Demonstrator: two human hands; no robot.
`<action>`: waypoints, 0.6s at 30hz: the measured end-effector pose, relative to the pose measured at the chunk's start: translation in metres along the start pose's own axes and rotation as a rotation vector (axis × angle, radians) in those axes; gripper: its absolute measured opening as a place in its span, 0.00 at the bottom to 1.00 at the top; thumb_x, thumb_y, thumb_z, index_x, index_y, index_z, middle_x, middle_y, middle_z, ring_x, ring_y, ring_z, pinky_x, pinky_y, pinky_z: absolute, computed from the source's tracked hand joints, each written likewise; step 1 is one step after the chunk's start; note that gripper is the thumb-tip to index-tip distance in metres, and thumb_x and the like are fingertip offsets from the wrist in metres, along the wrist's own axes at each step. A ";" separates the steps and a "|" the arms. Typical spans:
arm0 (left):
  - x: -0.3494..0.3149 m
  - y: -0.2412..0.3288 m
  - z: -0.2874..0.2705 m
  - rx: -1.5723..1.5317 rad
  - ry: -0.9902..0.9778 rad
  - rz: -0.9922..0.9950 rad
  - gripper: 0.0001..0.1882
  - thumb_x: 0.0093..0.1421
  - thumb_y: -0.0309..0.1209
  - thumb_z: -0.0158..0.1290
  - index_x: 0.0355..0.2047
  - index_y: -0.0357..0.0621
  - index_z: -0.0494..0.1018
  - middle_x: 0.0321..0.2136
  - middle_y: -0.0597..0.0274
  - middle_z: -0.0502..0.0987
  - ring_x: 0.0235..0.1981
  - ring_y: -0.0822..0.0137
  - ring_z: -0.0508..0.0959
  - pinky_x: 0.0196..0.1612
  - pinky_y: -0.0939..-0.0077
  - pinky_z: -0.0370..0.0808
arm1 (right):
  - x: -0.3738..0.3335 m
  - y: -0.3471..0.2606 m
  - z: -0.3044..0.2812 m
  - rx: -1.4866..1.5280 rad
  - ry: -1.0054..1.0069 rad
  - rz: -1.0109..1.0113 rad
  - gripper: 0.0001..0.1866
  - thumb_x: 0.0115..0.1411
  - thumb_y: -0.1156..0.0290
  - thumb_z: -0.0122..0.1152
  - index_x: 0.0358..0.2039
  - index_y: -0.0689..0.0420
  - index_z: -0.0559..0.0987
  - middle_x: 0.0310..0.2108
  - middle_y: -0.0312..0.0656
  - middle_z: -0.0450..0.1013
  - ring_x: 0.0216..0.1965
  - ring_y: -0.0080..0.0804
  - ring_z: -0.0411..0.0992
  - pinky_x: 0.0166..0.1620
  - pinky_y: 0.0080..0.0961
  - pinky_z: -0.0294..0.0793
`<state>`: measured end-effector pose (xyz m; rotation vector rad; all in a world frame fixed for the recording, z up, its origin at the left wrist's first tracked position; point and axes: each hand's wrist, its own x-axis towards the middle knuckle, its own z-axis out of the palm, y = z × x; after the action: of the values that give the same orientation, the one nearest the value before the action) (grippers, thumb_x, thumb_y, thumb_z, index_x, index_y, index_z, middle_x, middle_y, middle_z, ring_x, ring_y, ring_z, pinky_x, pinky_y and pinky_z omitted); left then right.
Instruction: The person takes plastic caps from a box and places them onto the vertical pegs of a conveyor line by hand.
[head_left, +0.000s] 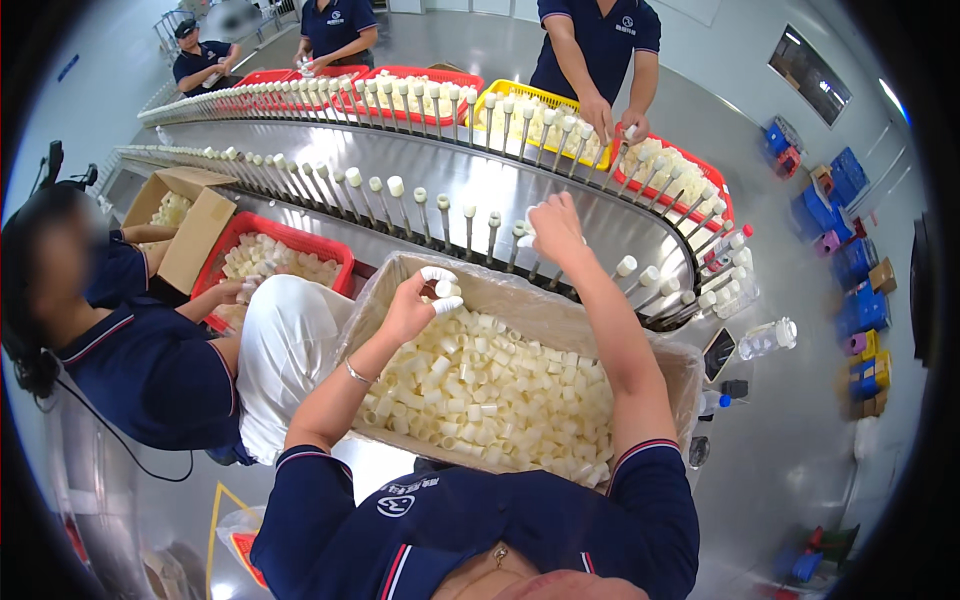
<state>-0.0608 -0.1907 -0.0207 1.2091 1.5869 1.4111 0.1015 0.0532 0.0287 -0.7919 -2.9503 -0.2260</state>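
Note:
Above the near left corner of a lined cardboard box (690, 385), my left hand (410, 308) pinches a couple of small white caps (446, 289) between thumb and forefinger, both wrapped in white. Cream-coloured caps (490, 390) fill the box in a loose heap. Farther out, my right hand (556, 232) is closed beside the row of upright metal pins on the conveyor (400, 150). Its fingertips, also wrapped in white, are at the top of a pin; what they grip is hidden. Many neighbouring pins carry a white cap (396, 187).
At left, a co-worker (150, 370) sits by a red basket (340, 262) of caps and an open carton (200, 230). Across the conveyor another person (600, 50) works over yellow and red baskets. A clear plastic jar (768, 339) and a phone (718, 353) lie right.

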 end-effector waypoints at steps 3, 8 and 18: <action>0.003 0.003 -0.001 0.011 0.027 0.050 0.19 0.50 0.27 0.63 0.42 0.43 0.72 0.35 0.68 0.76 0.34 0.78 0.73 0.40 0.80 0.71 | -0.027 0.012 0.002 0.135 0.187 0.041 0.11 0.40 0.74 0.64 0.28 0.55 0.80 0.37 0.42 0.75 0.46 0.39 0.67 0.56 0.39 0.57; 0.016 0.011 0.000 0.061 0.076 0.110 0.19 0.51 0.24 0.62 0.44 0.41 0.71 0.37 0.68 0.76 0.37 0.76 0.74 0.44 0.79 0.72 | -0.064 0.013 -0.013 0.398 0.347 0.087 0.18 0.48 0.63 0.68 0.36 0.60 0.78 0.35 0.45 0.74 0.42 0.43 0.70 0.46 0.38 0.66; 0.116 0.019 0.011 0.736 0.318 0.449 0.17 0.45 0.36 0.64 0.36 0.51 0.75 0.30 0.65 0.76 0.40 0.60 0.73 0.54 0.59 0.60 | -0.085 0.007 -0.036 0.455 0.469 0.011 0.17 0.50 0.63 0.66 0.36 0.59 0.76 0.32 0.43 0.72 0.38 0.42 0.67 0.43 0.34 0.66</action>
<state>-0.0856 -0.0779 0.0058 1.9311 2.2745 1.3663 0.1796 0.0116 0.0554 -0.5894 -2.4150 0.2257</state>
